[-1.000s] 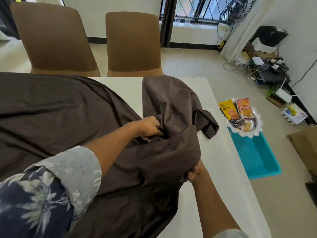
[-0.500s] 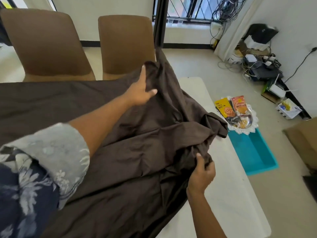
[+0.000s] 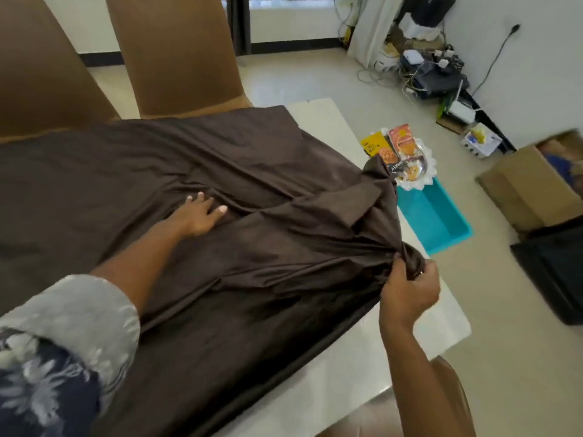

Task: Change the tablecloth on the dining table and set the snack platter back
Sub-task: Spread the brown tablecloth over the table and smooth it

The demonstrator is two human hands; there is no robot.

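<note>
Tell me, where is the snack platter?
In the head view, the snack platter is off the table, down on its right side, at the far end of the blue tray.

Home dining room: white table, two brown chairs, cable clutter by the wall.

Cloth on table, platter down to the R.
I've got the tablecloth lying over most of the table — far-R corner and R edge bare. L hand rests flat on the cloth mid-table; R hand grips a bunch of it at the R edge, nearer me. Two chairs stand behind the table. Snack platter sits R of the table at the far end of a bin — box further R.
</note>
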